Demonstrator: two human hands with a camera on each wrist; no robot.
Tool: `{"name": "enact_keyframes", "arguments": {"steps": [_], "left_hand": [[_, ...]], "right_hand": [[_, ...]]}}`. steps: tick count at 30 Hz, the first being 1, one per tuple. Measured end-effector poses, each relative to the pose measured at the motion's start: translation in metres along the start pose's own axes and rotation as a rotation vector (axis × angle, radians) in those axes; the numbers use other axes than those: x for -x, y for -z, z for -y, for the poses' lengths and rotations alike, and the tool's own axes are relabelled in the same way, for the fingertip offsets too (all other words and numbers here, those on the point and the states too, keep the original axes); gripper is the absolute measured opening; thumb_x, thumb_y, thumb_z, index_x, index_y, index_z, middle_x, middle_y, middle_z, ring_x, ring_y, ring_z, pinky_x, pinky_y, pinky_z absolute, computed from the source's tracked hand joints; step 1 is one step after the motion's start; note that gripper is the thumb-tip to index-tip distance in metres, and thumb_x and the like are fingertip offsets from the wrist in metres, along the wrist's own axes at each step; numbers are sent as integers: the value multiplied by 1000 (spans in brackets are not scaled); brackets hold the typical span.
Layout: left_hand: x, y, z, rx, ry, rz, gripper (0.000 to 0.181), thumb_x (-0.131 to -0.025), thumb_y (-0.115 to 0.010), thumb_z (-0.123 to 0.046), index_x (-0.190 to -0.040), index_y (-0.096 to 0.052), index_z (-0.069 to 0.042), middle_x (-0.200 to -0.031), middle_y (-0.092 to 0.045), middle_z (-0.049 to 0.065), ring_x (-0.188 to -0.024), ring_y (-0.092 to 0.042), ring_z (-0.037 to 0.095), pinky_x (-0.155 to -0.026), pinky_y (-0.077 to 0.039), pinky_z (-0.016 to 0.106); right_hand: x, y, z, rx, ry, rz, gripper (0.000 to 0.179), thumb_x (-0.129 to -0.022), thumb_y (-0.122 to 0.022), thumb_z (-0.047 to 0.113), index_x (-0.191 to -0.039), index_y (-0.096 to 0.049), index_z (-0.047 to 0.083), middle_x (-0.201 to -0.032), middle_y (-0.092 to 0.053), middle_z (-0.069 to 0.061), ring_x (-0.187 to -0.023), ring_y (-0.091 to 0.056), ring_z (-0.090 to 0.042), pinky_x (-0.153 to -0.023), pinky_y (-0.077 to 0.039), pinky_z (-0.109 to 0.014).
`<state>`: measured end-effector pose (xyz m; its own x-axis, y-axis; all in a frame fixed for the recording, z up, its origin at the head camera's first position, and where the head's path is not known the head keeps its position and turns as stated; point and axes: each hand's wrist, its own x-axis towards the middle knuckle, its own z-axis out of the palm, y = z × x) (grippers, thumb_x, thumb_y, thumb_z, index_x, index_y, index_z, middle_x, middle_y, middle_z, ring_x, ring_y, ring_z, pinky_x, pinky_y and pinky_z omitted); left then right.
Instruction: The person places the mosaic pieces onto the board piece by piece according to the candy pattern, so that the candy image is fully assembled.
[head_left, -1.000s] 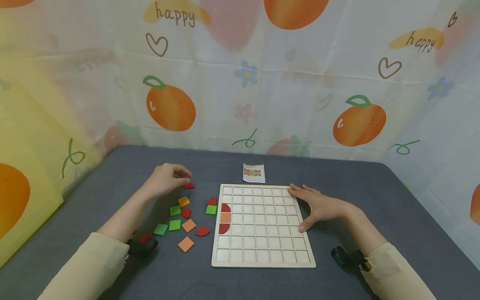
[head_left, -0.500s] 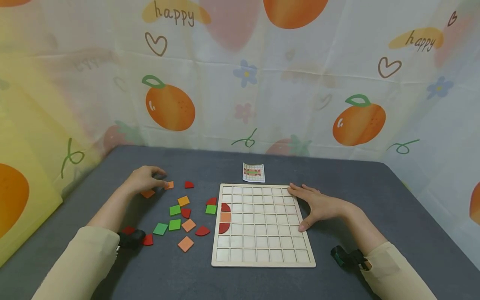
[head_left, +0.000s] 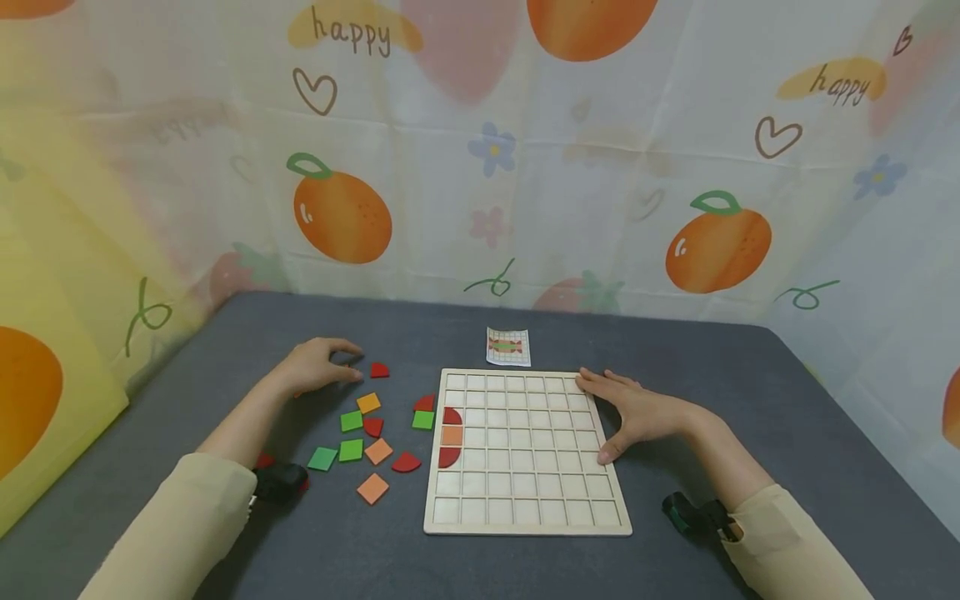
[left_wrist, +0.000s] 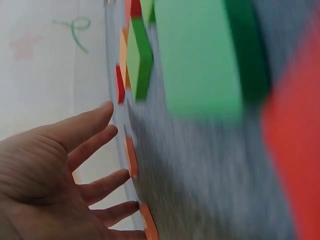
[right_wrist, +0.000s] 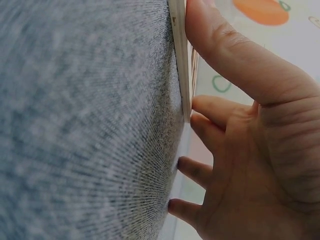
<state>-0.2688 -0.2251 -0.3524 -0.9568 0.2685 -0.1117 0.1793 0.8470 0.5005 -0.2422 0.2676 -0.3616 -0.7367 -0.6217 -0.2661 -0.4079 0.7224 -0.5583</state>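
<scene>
My left hand [head_left: 318, 367] hovers low over the far left of the table, fingers spread and holding nothing. Just right of its fingertips lies a red quarter-round tile [head_left: 380, 370]. In the left wrist view, an orange tile [left_wrist: 131, 156] lies by the fingertips, and a green tile [left_wrist: 200, 60] is close to the camera. The wooden grid board [head_left: 528, 528] carries two red tiles and an orange square tile [head_left: 452, 435] in its left column. My right hand [head_left: 637, 414] rests on the board's right edge, thumb and fingers extended.
Several loose tiles lie left of the board, among them an orange square [head_left: 372, 489], a light green square [head_left: 351, 451] and a red quarter-round [head_left: 407, 462]. A small card with a printed grid pattern [head_left: 508, 347] lies behind the board. A patterned curtain [head_left: 480, 192] hangs behind the table.
My left hand moved left from beside the far red tile, then came partway back right, covering the orange tiles in the head view. The right hand and board stayed still.
</scene>
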Motion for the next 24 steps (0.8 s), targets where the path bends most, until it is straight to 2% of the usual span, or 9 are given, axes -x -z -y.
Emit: {"name": "enact_keyframes", "arguments": {"steps": [3, 9, 16, 21, 24], "left_hand": [[-5, -8, -9, -9, -42, -12, 47, -92, -66, -29, -131, -61, -4, -141, -53, 29, -133, -42, 52, -104, -39, 65], [-14, -23, -17, -84, -99, -89, 31, -91, -69, -19, -118, -71, -5, -125, -66, 24, -123, -52, 48, -101, -43, 62], [-12, -24, -23, -86, -87, -139, 18, -87, -74, -12, -104, -76, -6, -109, -72, 17, -110, -61, 42, -93, -50, 55], [-10, -26, -28, -64, -88, -186, 4, -84, -74, -4, -86, -73, -7, -89, -74, 10, -89, -66, 30, -76, -54, 42], [-10, -27, -29, -52, -69, -187, 8, -83, -73, -1, -81, -71, -8, -84, -74, 8, -82, -65, 26, -69, -52, 35]], "right_hand": [[0, 0, -1, 0, -2, -1, 120, -71, -86, 46, -159, -14, 7, -167, -2, -19, -150, 9, -52, -108, 2, -80], [0, 0, 0, 4, -9, -3, 120, -71, -86, 46, -159, -14, 7, -168, -1, -18, -151, 9, -52, -109, 2, -79], [-1, 0, 1, 9, -12, -6, 120, -71, -86, 46, -159, -14, 6, -167, -2, -19, -151, 9, -52, -110, 2, -79], [-1, -1, 1, 8, -18, -9, 121, -70, -86, 46, -159, -14, 6, -167, -2, -19, -151, 9, -51, -110, 3, -78], [-1, -1, 0, 7, -17, -8, 121, -70, -86, 46, -159, -14, 7, -167, -2, -19, -151, 8, -52, -110, 3, -78]]}}
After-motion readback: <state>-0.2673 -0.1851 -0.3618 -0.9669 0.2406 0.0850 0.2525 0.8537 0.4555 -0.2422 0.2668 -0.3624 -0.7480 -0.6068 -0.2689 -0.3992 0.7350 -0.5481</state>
